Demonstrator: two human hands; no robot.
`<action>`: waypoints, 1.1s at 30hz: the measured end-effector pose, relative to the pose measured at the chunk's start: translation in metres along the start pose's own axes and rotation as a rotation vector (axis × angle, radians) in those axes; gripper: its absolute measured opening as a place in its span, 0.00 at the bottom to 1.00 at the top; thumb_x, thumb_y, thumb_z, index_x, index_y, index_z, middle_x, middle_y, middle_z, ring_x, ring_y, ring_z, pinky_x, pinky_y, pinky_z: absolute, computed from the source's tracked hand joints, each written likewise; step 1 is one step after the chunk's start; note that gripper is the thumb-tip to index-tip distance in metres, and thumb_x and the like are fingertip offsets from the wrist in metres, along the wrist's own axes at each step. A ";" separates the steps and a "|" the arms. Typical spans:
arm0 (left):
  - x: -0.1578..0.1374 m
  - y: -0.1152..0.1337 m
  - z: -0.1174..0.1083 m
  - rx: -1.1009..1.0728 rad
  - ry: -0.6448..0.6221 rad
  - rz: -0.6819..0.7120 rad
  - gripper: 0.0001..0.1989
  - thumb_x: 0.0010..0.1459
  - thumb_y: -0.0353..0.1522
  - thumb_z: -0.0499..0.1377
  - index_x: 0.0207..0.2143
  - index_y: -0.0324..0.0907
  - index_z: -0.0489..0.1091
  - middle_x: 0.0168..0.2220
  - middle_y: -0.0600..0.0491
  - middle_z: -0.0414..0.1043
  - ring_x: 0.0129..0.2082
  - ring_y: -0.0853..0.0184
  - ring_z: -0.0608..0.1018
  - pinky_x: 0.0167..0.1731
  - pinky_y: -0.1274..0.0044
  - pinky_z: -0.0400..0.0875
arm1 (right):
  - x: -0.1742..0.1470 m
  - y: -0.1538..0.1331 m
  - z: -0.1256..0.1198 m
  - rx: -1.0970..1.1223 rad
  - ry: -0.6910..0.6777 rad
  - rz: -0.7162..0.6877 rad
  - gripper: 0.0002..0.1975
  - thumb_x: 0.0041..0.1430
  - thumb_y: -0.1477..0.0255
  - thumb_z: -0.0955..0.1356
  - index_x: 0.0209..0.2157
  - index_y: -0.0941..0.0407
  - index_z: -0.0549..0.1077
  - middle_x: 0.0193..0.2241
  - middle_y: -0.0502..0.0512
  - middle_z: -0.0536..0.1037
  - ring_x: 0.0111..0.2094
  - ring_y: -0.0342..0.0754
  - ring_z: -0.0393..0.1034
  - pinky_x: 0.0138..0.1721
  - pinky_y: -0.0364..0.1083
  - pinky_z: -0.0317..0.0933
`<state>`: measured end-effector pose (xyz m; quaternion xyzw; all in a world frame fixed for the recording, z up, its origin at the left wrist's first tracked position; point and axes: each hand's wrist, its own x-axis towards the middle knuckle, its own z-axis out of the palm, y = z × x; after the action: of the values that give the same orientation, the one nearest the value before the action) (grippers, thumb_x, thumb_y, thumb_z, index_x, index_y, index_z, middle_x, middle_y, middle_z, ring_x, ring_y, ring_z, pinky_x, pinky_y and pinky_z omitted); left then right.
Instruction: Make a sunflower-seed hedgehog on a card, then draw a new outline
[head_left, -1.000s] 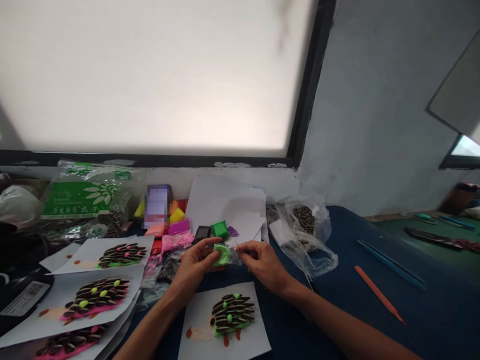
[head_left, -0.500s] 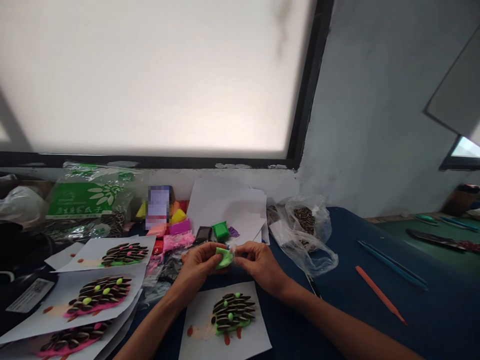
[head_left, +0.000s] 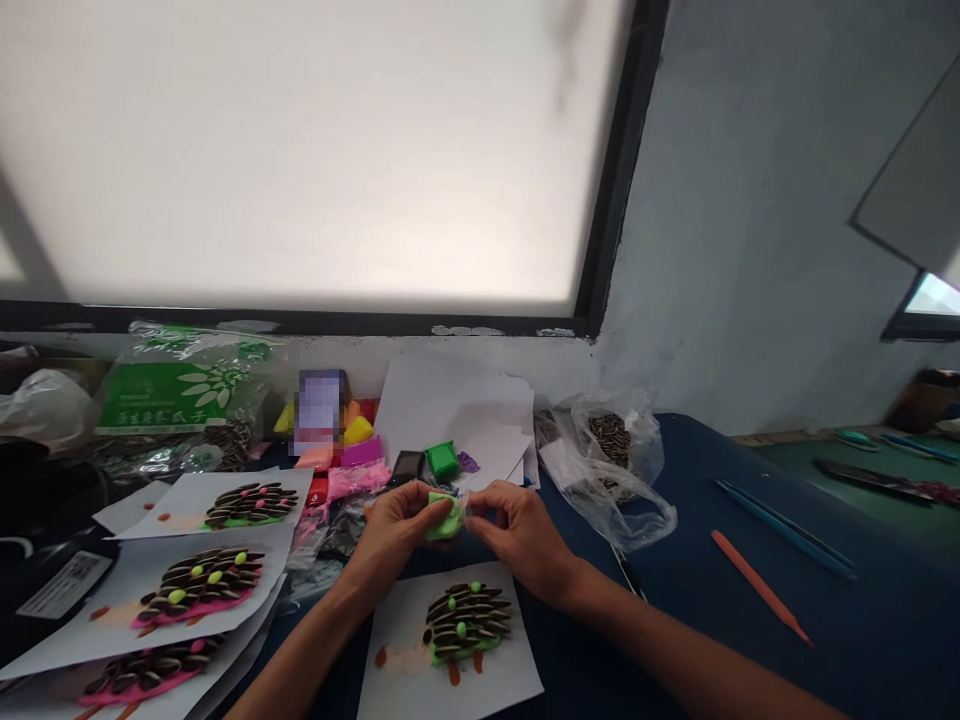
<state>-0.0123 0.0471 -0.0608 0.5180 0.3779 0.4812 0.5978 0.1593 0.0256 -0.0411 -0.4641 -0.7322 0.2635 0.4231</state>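
A light green clay packet (head_left: 448, 520) is gripped between the thumb and fingers of my left hand (head_left: 394, 535). My right hand (head_left: 523, 530) pinches its clear wrapper (head_left: 464, 503) at the right end. Below both hands lies a white card (head_left: 401, 695) with a hedgehog picture (head_left: 469, 625) of sunflower seeds, green clay dots and brown feet. A wrapped dark green clay packet (head_left: 442, 459) and a black one (head_left: 408, 467) rest just beyond my fingers.
At the left, finished hedgehog cards (head_left: 60, 635) overlap. Behind them stand a seed bag (head_left: 161, 400) and colourful clay packets (head_left: 360, 452). White paper (head_left: 442, 400) leans at the back. To the right are a plastic bag of seeds (head_left: 611, 440), blue tweezers (head_left: 784, 527) and an orange tool (head_left: 759, 585).
My left hand and the light green packet have shifted very slightly left. My right hand keeps its pinch at the wrapper end. The rest looks the same.
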 end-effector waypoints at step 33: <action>0.000 0.001 -0.003 0.009 -0.100 -0.026 0.19 0.39 0.37 0.71 0.35 0.40 0.73 0.28 0.55 0.75 0.29 0.67 0.75 0.32 0.75 0.71 | 0.000 0.006 -0.002 -0.134 -0.060 -0.057 0.06 0.53 0.79 0.70 0.33 0.57 0.79 0.31 0.53 0.80 0.32 0.47 0.72 0.34 0.44 0.62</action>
<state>-0.0150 0.0482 -0.0601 0.5393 0.3564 0.4451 0.6197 0.1636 0.0283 -0.0450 -0.4624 -0.7735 0.2154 0.3761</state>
